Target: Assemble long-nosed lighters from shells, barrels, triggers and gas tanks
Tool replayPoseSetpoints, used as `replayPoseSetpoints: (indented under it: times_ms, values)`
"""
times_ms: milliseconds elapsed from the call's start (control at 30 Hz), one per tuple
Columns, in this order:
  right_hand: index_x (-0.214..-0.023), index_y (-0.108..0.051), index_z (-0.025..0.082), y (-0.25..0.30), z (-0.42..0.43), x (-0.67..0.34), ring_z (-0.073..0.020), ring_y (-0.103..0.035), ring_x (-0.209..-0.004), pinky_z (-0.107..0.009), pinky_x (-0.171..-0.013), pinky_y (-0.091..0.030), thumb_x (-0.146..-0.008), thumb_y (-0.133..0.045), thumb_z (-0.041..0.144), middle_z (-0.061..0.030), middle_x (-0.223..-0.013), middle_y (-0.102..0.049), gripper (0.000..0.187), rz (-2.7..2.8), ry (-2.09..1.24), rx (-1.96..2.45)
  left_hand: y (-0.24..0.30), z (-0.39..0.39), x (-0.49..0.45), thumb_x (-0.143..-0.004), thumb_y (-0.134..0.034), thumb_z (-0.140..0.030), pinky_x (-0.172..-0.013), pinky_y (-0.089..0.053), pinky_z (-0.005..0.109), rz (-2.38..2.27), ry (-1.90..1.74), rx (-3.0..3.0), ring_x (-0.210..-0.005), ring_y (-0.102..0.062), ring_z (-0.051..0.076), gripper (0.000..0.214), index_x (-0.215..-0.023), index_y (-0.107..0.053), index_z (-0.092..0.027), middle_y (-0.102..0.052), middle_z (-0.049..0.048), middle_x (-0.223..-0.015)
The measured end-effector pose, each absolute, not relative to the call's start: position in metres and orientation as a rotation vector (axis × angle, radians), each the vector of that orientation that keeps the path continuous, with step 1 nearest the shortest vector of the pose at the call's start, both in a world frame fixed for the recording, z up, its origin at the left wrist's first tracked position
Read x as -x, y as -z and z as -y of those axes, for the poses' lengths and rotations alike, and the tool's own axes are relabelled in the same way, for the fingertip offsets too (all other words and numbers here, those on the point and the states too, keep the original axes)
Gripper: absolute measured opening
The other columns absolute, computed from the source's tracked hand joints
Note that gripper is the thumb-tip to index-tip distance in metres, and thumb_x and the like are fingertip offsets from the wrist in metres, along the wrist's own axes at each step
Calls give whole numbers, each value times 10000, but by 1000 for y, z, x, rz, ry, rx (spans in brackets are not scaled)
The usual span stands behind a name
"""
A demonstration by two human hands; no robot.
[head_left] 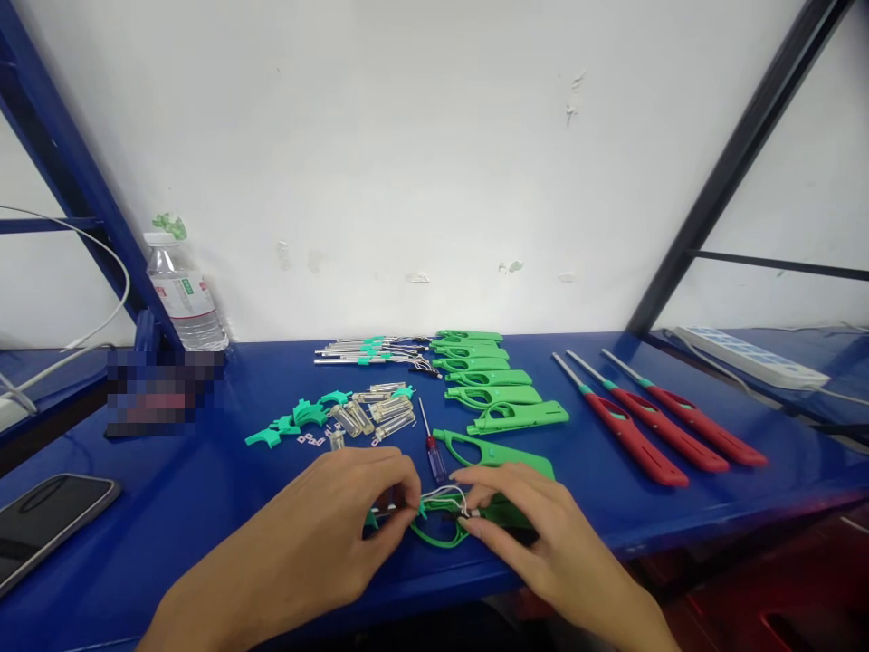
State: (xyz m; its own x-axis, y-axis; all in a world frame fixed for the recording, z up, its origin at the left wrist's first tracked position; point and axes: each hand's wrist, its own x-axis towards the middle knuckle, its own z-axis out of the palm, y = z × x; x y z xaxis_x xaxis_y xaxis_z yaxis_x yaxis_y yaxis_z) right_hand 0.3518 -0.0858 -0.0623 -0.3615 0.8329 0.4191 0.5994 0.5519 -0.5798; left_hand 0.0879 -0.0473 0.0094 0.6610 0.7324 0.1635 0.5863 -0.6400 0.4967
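My left hand (339, 521) and my right hand (536, 525) meet near the front edge of a blue table (204, 507). Both pinch a green plastic lighter shell (441, 530) with white wires (444, 495) and a small metal part showing between the fingertips. Another green shell half (495, 450) lies just behind my right hand. A small screwdriver with a red and blue handle (432, 448) lies between the hands, a little farther back.
Farther back lie a row of green shell halves (489, 380), metal tubes (367, 351), small metal parts (380, 412) and green triggers (299, 418). Three finished red lighters (652, 426) lie to the right. A water bottle (183, 294), a phone (47, 525) and a power strip (750, 358) stand around.
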Motion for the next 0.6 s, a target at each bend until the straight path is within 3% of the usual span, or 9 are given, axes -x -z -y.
replayPoseSetpoints:
  times_ms: [167,400,600]
  values:
    - [-1390,-640,358,61,86,-352,-222,-719,-1025,-353,-953,-523,-1059,-662,305,8,-1059,-776,335,2108,-430,1160,-7,46,-91,-1022,-562,-139,-698,-431,266,-1020,-481,-2503,-754,-641,153,171,-1006,-661,-277,-720,-53,-901]
    - [-1384,-618,393,61,86,-352,-208,-713,-1041,-351,-966,-499,-1060,-668,295,36,-1067,-768,342,2100,-451,1159,4,38,-85,-1039,-576,-140,-794,-470,263,-910,-529,-2555,-893,-715,169,283,-1148,-744,-340,-772,-41,-1022]
    - [-1380,-639,356,60,86,-352,-215,-721,-1024,-352,-948,-521,-1061,-662,308,16,-1053,-778,324,2105,-447,1167,9,30,-82,-1008,-618,-109,-797,-496,273,-979,-464,-2671,-941,-755,201,290,-1156,-786,-293,-783,-2,-1038]
